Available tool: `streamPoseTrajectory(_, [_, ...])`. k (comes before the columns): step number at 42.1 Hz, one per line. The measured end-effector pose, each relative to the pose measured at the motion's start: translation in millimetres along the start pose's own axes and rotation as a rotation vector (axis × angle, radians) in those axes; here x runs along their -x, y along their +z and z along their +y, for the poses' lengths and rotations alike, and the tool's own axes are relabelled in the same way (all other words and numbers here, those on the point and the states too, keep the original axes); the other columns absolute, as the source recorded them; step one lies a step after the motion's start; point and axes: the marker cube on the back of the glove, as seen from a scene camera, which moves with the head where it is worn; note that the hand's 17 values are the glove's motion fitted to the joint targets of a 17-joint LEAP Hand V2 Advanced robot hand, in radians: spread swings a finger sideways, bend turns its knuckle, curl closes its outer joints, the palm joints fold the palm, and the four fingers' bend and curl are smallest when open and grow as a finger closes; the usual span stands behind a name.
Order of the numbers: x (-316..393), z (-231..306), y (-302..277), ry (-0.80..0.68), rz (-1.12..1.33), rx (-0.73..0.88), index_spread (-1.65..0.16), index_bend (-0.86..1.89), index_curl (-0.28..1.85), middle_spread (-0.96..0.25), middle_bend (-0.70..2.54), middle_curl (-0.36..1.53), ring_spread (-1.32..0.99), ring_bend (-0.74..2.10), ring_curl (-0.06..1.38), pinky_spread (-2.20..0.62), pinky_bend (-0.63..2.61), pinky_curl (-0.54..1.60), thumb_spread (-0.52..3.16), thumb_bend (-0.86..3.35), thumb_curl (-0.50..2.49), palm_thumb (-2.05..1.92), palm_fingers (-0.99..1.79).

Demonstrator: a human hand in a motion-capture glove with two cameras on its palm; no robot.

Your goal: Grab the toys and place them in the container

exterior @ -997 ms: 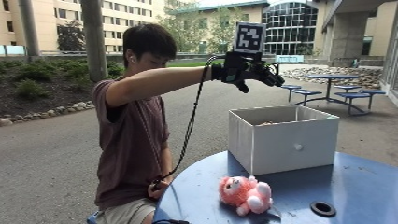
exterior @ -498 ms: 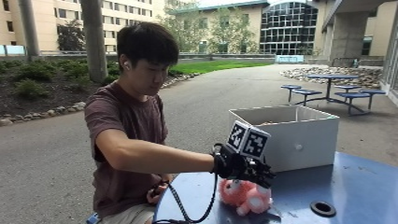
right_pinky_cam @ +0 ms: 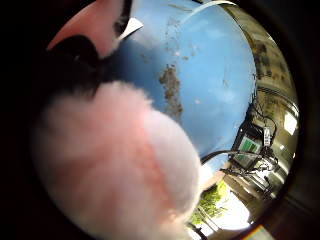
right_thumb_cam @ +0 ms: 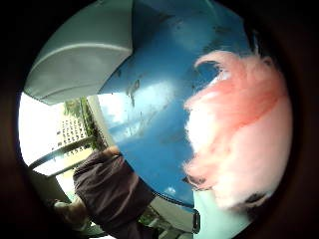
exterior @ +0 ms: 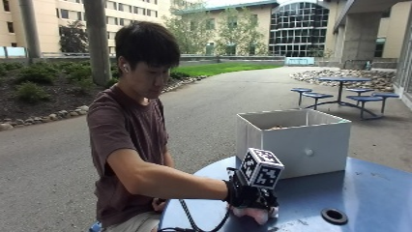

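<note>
Right hand [exterior: 252, 197] is down on the blue table [exterior: 386, 193], directly over the pink plush toy [exterior: 256, 212]; only the toy's lower pink edge shows beneath the glove in the outside view; toy sits on the near part of the table, in front of the white box [exterior: 293, 142] and apart from it. Both palm views are filled with pink and white fur [right_pinky_cam: 115, 165], [right_thumb_cam: 244, 144], so the toy is close against the palm; the table surface shows beyond it. Whether the fingers are closed round the toy or merely laid over it I cannot tell; no finger is visible clearly enough in any view. My judgement on handling: toy looks light and soft, long fluffy pile, will squash under the hand rather than resist; not fragile; not slippery, though the fur may give before the body is caught, so a shallow pinch on the pile alone could slide off. I would take it round the middle of the body, fingers wrapping from above down both sides; then lift clear of the box wall, which stands high next to the toy; box is open at the top; the toy needs no careful placing, a drop over the opening should do.
</note>
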Motion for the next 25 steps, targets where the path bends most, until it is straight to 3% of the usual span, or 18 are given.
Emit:
streamPoseTrajectory(5, [9,3,-6,0.052,-0.048,0.011,0.01,0.93,0.62,-0.15,1.0,0.62,-0.26,1.09,0.57,-0.41,0.76,0.38,1.32,0.52,0.75,0.95,1.51])
streamPoseTrajectory(11, [19,21,-42,0.102,-0.08,-0.006,0.05,0.97,0.66,-0.12,1.14,0.67,-0.25,1.25,0.63,-0.42,0.83,0.41,1.21,0.48,0.84,0.91,1.37])
streamPoseTrajectory(15, [28,39,-96,0.137,-0.09,-0.063,-0.02,0.99,0.71,-0.16,1.13,0.69,-0.29,1.15,0.64,-0.4,0.99,0.48,1.02,0.3,0.87,0.71,0.89])
streamPoseTrajectory(19, [44,57,-165,0.175,-0.077,-0.131,-0.06,0.98,0.78,-0.18,1.12,0.73,-0.33,1.11,0.68,-0.41,1.2,0.57,0.91,0.2,0.87,0.61,0.67])
streamPoseTrajectory(25, [71,78,-265,0.238,-0.059,-0.245,-0.1,0.97,0.82,-0.21,1.15,0.77,-0.39,1.12,0.68,-0.4,1.33,0.64,0.81,0.14,0.9,0.59,0.56])
